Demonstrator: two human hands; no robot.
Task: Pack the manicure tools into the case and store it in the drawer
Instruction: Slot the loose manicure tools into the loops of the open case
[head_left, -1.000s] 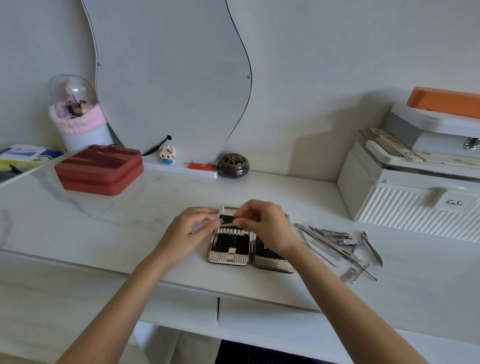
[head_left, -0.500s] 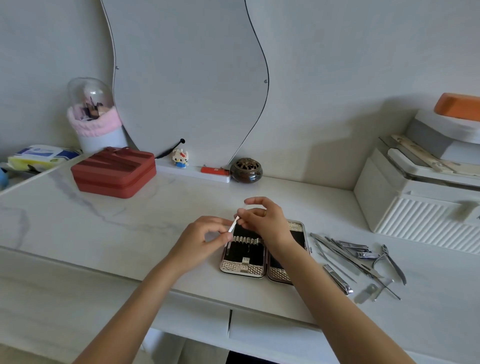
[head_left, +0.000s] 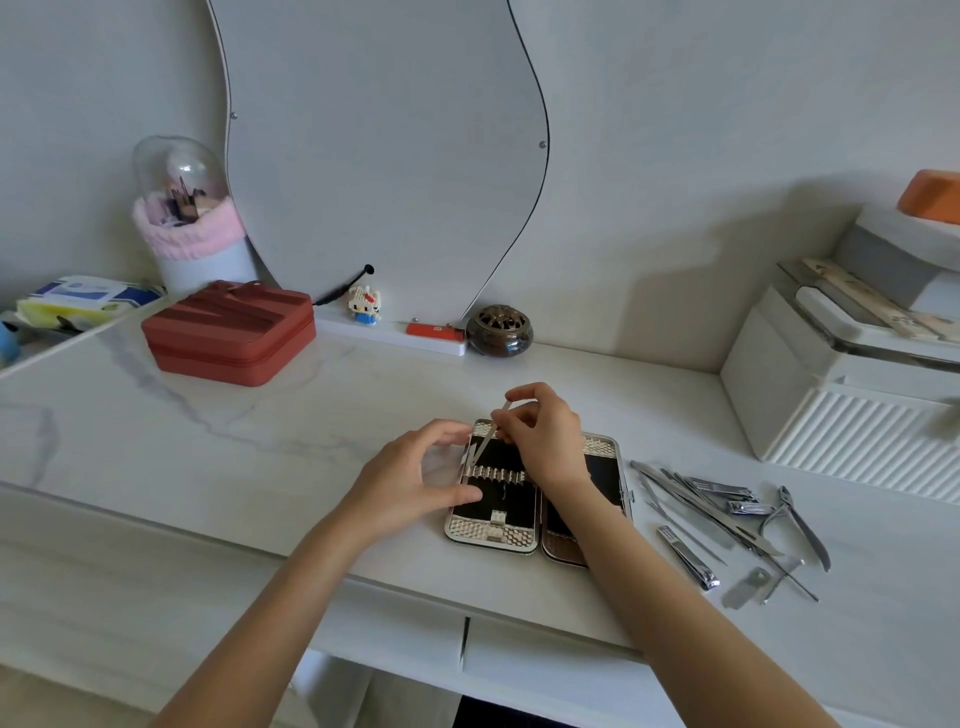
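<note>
Head view: right hand (head_left: 545, 436) pinches a slim file (head_left: 485, 441), its long axis slanting down toward the open case (head_left: 493, 535) loops directly beneath; left hand (head_left: 415, 478), fingers loosely spread, steadies the case's left edge.

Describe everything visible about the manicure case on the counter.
The case lies open flat near the counter's front edge, two hinged halves side by side. Silver textured rims frame black lining; a row of silver loops crosses the left half. The right hand pinches a thin metal tool angled down into those loops, its wrist covering the hinge. The left hand touches the left edge.
</note>
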